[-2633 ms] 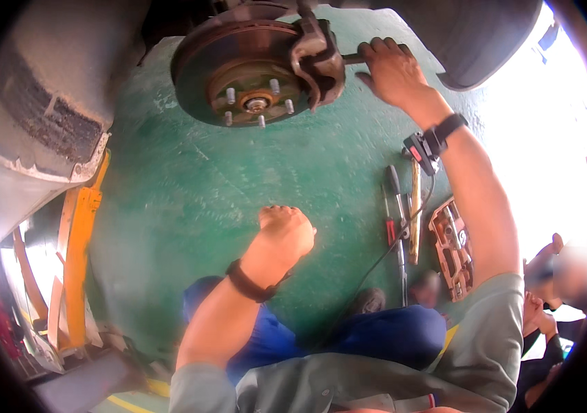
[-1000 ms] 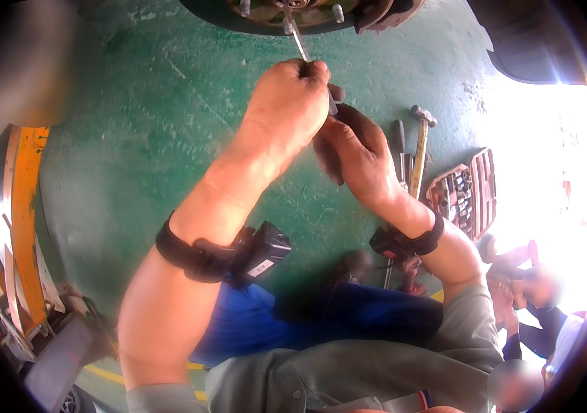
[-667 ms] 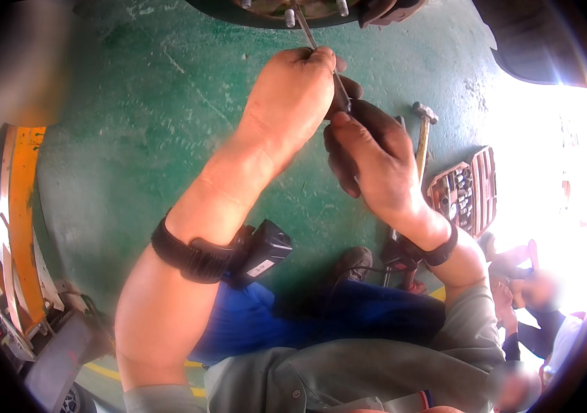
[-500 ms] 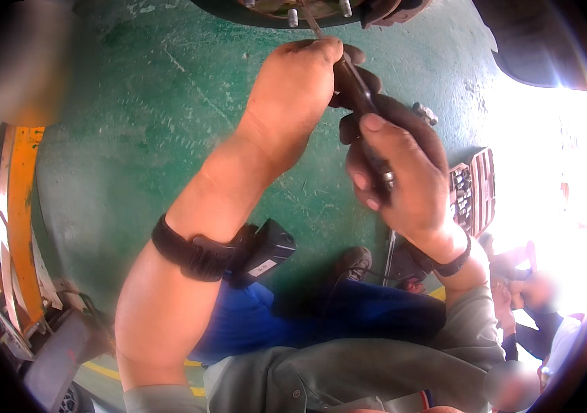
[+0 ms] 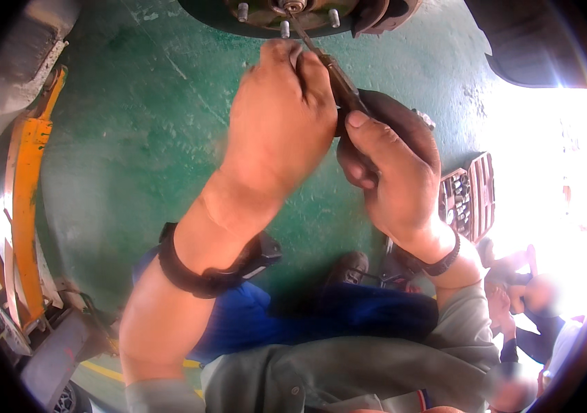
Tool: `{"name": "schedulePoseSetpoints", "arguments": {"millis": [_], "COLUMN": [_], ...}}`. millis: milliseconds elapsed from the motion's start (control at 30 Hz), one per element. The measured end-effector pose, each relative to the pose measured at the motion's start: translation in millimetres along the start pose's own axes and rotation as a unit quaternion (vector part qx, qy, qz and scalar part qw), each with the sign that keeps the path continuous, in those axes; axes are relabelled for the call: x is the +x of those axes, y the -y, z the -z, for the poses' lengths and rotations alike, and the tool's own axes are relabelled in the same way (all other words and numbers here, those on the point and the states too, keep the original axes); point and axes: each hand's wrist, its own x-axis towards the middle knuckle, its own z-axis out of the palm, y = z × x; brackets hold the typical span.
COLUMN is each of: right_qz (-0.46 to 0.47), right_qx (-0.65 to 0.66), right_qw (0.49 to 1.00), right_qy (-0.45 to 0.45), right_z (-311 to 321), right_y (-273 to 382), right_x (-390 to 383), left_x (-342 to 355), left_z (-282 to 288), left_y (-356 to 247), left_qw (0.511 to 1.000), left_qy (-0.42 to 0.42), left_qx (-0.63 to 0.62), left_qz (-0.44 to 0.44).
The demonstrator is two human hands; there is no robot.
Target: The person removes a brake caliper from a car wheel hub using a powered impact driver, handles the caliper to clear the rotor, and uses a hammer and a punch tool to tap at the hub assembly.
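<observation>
At the top is a wheel hub (image 5: 311,15) with bare studs on a dark-rimmed round disc. A screwdriver (image 5: 343,84) with a dark handle and thin metal shaft slants up, its tip by the hub's centre. My right hand (image 5: 400,172) is closed round its handle, thumb on top. Close under the studs, my left hand (image 5: 276,124) is curled, back upward, against the tool's left side. Its fingertips are hidden, so what they hold cannot be made out. A black strap device (image 5: 221,272) sits on my left forearm.
A brown case of sockets (image 5: 462,196) lies open on the green floor (image 5: 135,151) at right. To the left stands an orange metal frame (image 5: 26,206). A brake caliper (image 5: 386,15) adjoins the disc. Other people (image 5: 534,296) are at lower right, near bright light.
My left hand has slid off the tool's front and turned back-up beside it, nearer the studs. My right hand has shifted slightly left and up. More of the hub's centre shows.
</observation>
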Motion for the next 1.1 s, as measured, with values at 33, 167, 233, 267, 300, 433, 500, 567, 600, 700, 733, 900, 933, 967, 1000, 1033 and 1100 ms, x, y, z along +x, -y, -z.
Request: {"name": "schedulePoseSetpoints", "arguments": {"millis": [33,167,233,267,300,433,500,567,600,700,733,900,933,967,1000,1033,1100], "right_qz": [0.004,0.076,0.113,0.132,0.104,0.058,0.028,0.172,0.320,0.266,0.172,-0.106,-0.130,-0.050,-0.224,-0.210,-0.223], "right_qx": [0.002,0.045,0.035,0.030,0.081,0.049,0.021,-0.168,-0.368,-0.197,-0.084,-0.562,-0.570,-0.614,-0.599,-0.633,-0.543], "right_qw": [1.000,0.995,0.993,0.991,0.991,0.997,0.999,0.968,0.870,0.942,0.981,0.742,0.712,0.707,0.686,0.667,0.739], "right_qy": [0.001,-0.056,-0.031,-0.020,-0.025,-0.013,-0.021,0.067,0.076,0.050,0.018,-0.349,-0.389,-0.347,-0.346,-0.332,-0.329], "right_z": [-0.8,-7.5,-0.2,3.7,5.3,18.7,22.5,44.1,58.6,78.0,85.3,317.3,363.7,315.4,344.7,366.9,413.9], "right_y": [-1.7,-4.3,-16.9,-22.5,-22.3,-12.8,-6.7,-11.0,-17.5,-30.1,-34.7,-147.9,-183.8,-200.0,-214.3,-231.2,-253.3], "right_x": [0.4,-1.2,2.6,4.0,4.4,10.7,10.9,19.1,27.8,51.4,61.1,114.8,105.2,96.5,88.0,75.4,62.1], "left_x": [-4.4,-10.6,-26.4,-35.3,-41.0,-28.2,-18.9,-15.0,-13.1,-11.0,-11.4,-10.7,-8.0,-10.3,-9.7,-10.4,-10.0], "left_z": [-1.4,10.2,11.5,9.0,5.0,5.8,-1.5,-7.6,-7.7,5.3,10.4,-2.5,-5.6,12.5,8.9,5.8,-3.2], "left_y": [-2.2,-14.5,-25.9,-33.4,-34.0,-23.2,-14.6,-14.6,-15.5,-17.8,-16.3,-17.7,-18.8,-11.3,-15.0,-15.5,-17.4], "left_qw": [0.989,0.923,0.928,0.929,0.923,0.907,0.885,0.888,0.888,0.888,0.889,0.884,0.895,0.906,0.910,0.911,0.914], "left_qy": [-0.082,-0.061,0.025,0.061,0.075,0.088,0.066,0.060,0.049,0.057,0.063,0.062,0.069,0.067,0.056,0.047,0.055], "left_qx": [0.037,0.134,0.122,0.114,0.125,0.200,0.261,0.231,0.233,0.221,0.240,0.238,0.192,0.191,0.162,0.173,0.135], "left_qz": [-0.119,-0.355,-0.352,-0.348,-0.356,-0.361,-0.380,-0.392,-0.393,-0.398,-0.385,-0.397,-0.396,-0.372,-0.378,-0.370,-0.377]}}
